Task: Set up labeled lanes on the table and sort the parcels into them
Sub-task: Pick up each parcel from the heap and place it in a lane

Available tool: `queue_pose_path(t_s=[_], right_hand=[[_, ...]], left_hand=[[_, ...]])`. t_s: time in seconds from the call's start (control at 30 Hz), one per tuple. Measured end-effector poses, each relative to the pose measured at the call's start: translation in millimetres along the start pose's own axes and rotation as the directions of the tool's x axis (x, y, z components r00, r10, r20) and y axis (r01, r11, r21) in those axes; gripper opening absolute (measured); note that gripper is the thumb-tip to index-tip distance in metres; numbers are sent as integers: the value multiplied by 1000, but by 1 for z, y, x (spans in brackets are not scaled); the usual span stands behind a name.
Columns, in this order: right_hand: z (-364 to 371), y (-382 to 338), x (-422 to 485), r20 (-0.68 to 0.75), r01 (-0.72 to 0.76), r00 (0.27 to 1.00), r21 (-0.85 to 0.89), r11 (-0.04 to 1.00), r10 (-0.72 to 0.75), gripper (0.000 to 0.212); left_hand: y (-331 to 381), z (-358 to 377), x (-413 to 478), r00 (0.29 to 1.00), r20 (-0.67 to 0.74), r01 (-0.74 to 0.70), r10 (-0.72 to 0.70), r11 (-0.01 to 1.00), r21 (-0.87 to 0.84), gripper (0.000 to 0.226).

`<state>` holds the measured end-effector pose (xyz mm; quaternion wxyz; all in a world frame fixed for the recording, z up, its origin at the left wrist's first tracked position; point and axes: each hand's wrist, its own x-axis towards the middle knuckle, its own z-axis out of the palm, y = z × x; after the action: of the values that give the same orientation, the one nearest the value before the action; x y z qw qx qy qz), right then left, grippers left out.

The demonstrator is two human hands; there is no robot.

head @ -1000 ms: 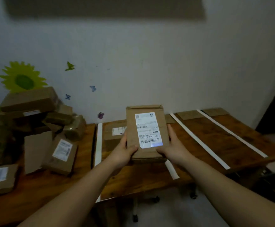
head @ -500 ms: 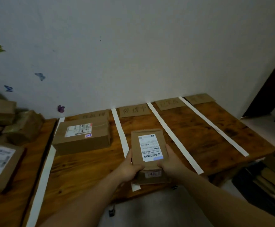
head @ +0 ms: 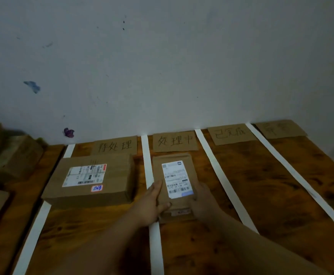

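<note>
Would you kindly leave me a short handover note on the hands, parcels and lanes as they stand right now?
Left hand and right hand: both grip the near end of the small parcel, label up, in the second lane. I cannot tell whether it rests on the table.
Large parcel: lies in the first lane, apart from the small one, across a white strip.
Done: strips and four cardboard lane labels are down; one parcel is sorted.
Left: release the small parcel, then sort the pile of parcels at far left.

Four labels (head: 175, 142), four strips (head: 225, 185).
</note>
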<state>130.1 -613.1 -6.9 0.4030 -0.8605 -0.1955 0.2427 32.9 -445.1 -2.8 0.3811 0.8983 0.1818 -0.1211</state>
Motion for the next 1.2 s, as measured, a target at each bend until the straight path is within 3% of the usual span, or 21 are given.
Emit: queue_pose_path(t_s=[0.17,0.23,0.3,0.37,0.47,0.6,0.73,0.87,1.03,1.2], right_hand=[[-5,-12,41,41,-29,999,-142,989,35,65],[-15,-20,53,71,-69,993,-270,960,91,78],[-25,-40,66,75,-19,996,-389,921,52,88],[-32,-66,77,81,71,996,-427,902,-40,82],[-23,-117,88,216,241,963,-441,865,-159,73],[27,-193,79,364,428,886,-401,810,-288,83],[96,-262,49,450,553,808,-352,755,-381,82],[174,-316,11,491,604,762,-305,736,-422,84],[270,-359,-32,528,565,763,-264,781,-373,89],[335,-371,-56,589,596,714,-225,771,-380,64]], left_hand=[[2,-24,31,997,-20,73,-72,906,417,86],[4,-29,32,994,7,90,-107,870,484,89],[5,-42,28,991,-32,130,-129,890,437,89],[3,-63,22,980,-123,192,-157,907,374,86],[-17,-108,-7,932,-262,330,-250,884,331,78],[-72,-167,-84,821,-380,526,-426,824,211,80],[-134,-206,-178,693,-514,622,-505,779,73,72],[-194,-242,-264,617,-496,678,-611,733,-59,79],[-256,-274,-337,601,-479,679,-640,725,-116,84],[-306,-284,-360,610,-455,636,-649,743,-207,81]])
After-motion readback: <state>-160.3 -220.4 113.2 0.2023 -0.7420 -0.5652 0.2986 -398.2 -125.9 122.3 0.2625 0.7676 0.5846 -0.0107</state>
